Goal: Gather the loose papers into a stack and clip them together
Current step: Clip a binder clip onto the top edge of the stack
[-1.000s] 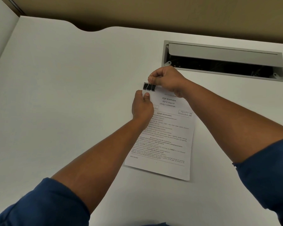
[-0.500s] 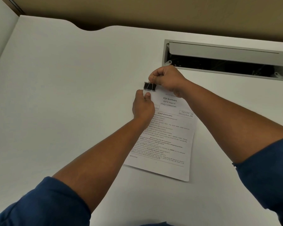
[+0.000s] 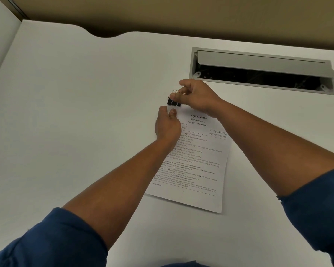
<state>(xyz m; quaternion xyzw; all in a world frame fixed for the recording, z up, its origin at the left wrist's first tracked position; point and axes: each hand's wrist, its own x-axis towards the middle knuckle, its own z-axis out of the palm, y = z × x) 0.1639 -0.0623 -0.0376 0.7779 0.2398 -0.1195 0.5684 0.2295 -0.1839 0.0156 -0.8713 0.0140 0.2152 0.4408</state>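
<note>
On the table [image 3: 66, 112], the right hand [image 3: 198, 97] pinches the binder clip [image 3: 173, 102] at the paper stack [image 3: 197, 160]'s top-left corner, which the left hand [image 3: 167, 125] grips.

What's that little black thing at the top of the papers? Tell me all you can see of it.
It is a binder clip: a small black body, metal by the look of it, with thin silvery wire handles. It sits on the top edge of the paper stack, near its left corner. The right hand pinches one wire handle, lifted above the body. The left hand holds the papers just below it, not clearly touching the clip.
</note>
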